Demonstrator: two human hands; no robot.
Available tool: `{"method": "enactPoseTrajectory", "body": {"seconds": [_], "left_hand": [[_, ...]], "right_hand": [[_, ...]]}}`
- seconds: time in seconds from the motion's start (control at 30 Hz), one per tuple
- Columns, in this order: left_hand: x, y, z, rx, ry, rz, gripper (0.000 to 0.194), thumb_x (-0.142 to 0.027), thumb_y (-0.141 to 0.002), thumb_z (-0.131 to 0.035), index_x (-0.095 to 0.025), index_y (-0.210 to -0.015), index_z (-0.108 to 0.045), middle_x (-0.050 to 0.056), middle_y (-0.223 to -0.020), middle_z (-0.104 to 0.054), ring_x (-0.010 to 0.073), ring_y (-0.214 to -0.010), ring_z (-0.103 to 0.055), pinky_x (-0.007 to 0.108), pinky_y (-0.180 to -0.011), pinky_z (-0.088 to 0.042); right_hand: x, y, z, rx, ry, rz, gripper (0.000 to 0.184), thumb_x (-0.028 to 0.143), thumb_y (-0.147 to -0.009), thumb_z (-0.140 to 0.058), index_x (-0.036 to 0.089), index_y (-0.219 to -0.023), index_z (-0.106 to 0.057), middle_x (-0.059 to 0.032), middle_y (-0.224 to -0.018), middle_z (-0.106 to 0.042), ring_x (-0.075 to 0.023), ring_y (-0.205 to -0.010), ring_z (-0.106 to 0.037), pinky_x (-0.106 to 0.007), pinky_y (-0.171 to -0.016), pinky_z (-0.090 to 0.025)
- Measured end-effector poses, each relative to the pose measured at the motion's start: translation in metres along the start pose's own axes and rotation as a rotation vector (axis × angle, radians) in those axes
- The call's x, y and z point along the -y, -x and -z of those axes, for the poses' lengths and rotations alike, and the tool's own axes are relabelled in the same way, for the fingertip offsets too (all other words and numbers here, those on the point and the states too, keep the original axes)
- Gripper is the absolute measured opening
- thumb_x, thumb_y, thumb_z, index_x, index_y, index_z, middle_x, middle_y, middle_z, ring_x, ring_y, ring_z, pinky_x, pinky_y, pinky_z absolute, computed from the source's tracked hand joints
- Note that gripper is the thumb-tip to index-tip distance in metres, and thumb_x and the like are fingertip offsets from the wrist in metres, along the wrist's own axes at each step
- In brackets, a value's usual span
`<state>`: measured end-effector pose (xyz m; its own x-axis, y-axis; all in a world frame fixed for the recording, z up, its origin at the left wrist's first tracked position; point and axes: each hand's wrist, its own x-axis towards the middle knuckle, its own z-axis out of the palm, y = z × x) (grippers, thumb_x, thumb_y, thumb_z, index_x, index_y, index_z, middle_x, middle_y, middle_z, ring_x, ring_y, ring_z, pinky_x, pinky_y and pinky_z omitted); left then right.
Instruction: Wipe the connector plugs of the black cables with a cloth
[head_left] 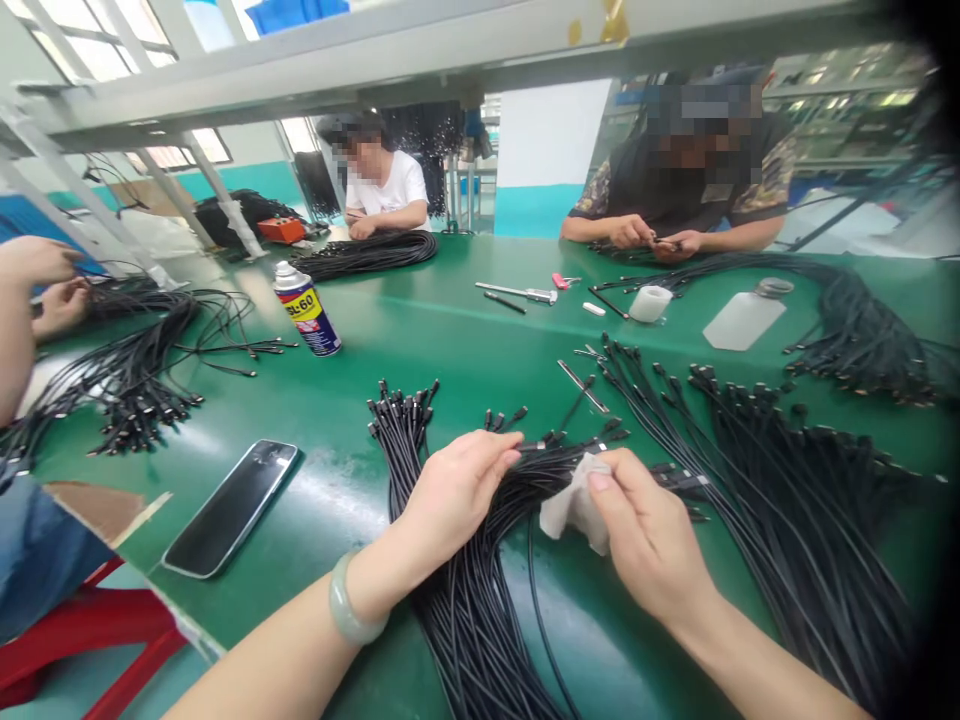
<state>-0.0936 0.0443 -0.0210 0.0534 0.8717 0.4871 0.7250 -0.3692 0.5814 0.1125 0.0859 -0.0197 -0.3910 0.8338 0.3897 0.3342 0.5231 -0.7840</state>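
Observation:
My left hand [459, 485], with a pale green bangle on its wrist, is closed in a pinch on a black USB cable [534, 444], whose plug end sticks out past the fingertips. A crumpled white cloth [576, 503] is gripped between the thumb and fingers of my right hand [651, 530], close to the right of that plug. Under both hands lies a bundle of black cables [480, 630], with its plugs fanned out toward the far side. Another thick pile of black cables [795, 500] rests to the right of my right hand.
On the green table [360, 470] are a phone [232, 508], a spray can [307, 312], tweezers [583, 386], a caliper [517, 291], a tape roll [650, 303] and a clear bottle [748, 315]. Co-workers sit across and at left, near more cables [150, 370]. A metal beam [375, 75] crosses above.

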Motion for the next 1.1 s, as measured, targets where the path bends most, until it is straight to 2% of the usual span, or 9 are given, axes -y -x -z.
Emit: {"method": "enactPoseTrajectory", "body": {"seconds": [0.07, 0.17, 0.23, 0.33, 0.47, 0.63, 0.8, 0.97, 1.1], "left_hand": [[0.013, -0.003, -0.003, 0.089, -0.168, 0.113, 0.035, -0.014, -0.1, -0.044, -0.012, -0.132, -0.058, 0.011, -0.116, -0.071, 0.0203, -0.107, -0.067, 0.036, -0.095, -0.055], [0.031, -0.007, 0.001, 0.204, -0.323, 0.216, 0.039, -0.009, -0.097, -0.045, -0.016, -0.132, -0.059, 0.008, -0.118, -0.071, 0.0191, -0.108, -0.066, 0.033, -0.097, -0.053], [0.039, -0.01, 0.012, 0.183, -0.389, 0.289, 0.033, -0.01, -0.095, -0.049, -0.018, -0.123, -0.064, 0.007, -0.116, -0.07, 0.0198, -0.11, -0.064, 0.033, -0.099, -0.051], [0.048, -0.013, 0.034, 0.07, -0.556, 0.506, 0.021, -0.023, -0.094, -0.058, -0.01, -0.108, -0.067, 0.016, -0.111, -0.066, 0.0304, -0.109, -0.062, 0.044, -0.096, -0.05], [0.059, -0.013, 0.052, 0.032, -0.673, 0.706, 0.032, -0.039, -0.086, -0.069, -0.009, -0.098, -0.065, 0.018, -0.103, -0.063, 0.0338, -0.097, -0.063, 0.044, -0.081, -0.052], [0.062, -0.012, 0.051, 0.076, -0.678, 0.735, 0.024, -0.028, -0.086, -0.069, -0.013, -0.104, -0.065, 0.012, -0.105, -0.062, 0.028, -0.099, -0.064, 0.036, -0.082, -0.051], [0.058, -0.012, 0.049, 0.072, -0.684, 0.731, 0.032, -0.034, -0.088, -0.066, -0.013, -0.112, -0.068, 0.014, -0.11, -0.06, 0.0308, -0.104, -0.061, 0.038, -0.085, -0.05], [0.06, -0.011, 0.046, 0.048, -0.686, 0.704, 0.026, -0.031, -0.086, -0.069, -0.012, -0.104, -0.072, 0.015, -0.112, -0.059, 0.0323, -0.108, -0.058, 0.039, -0.088, -0.049], [0.064, -0.011, 0.044, 0.024, -0.661, 0.661, 0.012, -0.021, -0.087, -0.065, -0.017, -0.094, -0.074, 0.01, -0.11, -0.063, 0.0268, -0.106, -0.059, 0.035, -0.09, -0.049]], "right_hand": [[0.002, 0.001, -0.001, 0.036, -0.011, -0.029, 0.025, 0.036, -0.103, -0.041, 0.023, -0.086, -0.054, 0.0036, -0.06, -0.055, -0.0152, -0.049, -0.05, -0.027, -0.05, -0.04], [0.005, 0.002, -0.002, 0.05, 0.001, -0.05, 0.027, 0.038, -0.102, -0.042, 0.023, -0.085, -0.056, 0.0025, -0.061, -0.059, -0.016, -0.051, -0.053, -0.027, -0.05, -0.04], [0.006, 0.002, -0.002, 0.048, 0.01, -0.065, 0.027, 0.039, -0.102, -0.043, 0.023, -0.085, -0.058, 0.0023, -0.061, -0.061, -0.0163, -0.053, -0.055, -0.027, -0.051, -0.04], [0.006, 0.001, -0.002, 0.05, -0.003, -0.075, 0.027, 0.039, -0.101, -0.044, 0.023, -0.087, -0.06, 0.0015, -0.063, -0.064, -0.0165, -0.054, -0.056, -0.027, -0.051, -0.04], [0.006, 0.001, -0.003, 0.069, -0.007, -0.078, 0.028, 0.04, -0.101, -0.045, 0.023, -0.087, -0.061, 0.0017, -0.063, -0.064, -0.0161, -0.054, -0.055, -0.027, -0.051, -0.041], [0.005, 0.001, -0.002, 0.08, -0.016, -0.084, 0.028, 0.041, -0.102, -0.045, 0.023, -0.087, -0.061, 0.0015, -0.065, -0.066, -0.0159, -0.055, -0.056, -0.027, -0.052, -0.041], [0.001, 0.001, -0.002, 0.088, -0.011, -0.093, 0.029, 0.042, -0.101, -0.045, 0.022, -0.089, -0.062, -0.0002, -0.065, -0.067, -0.0175, -0.055, -0.061, -0.028, -0.05, -0.041], [0.004, 0.0, -0.003, 0.079, -0.032, -0.092, 0.03, 0.043, -0.1, -0.046, 0.023, -0.085, -0.062, 0.0001, -0.064, -0.067, -0.017, -0.054, -0.061, -0.027, -0.051, -0.044], [0.008, -0.002, -0.003, 0.07, -0.061, -0.06, 0.03, 0.043, -0.1, -0.047, 0.022, -0.083, -0.062, 0.0008, -0.062, -0.066, -0.0155, -0.051, -0.058, -0.026, -0.05, -0.045]]}}
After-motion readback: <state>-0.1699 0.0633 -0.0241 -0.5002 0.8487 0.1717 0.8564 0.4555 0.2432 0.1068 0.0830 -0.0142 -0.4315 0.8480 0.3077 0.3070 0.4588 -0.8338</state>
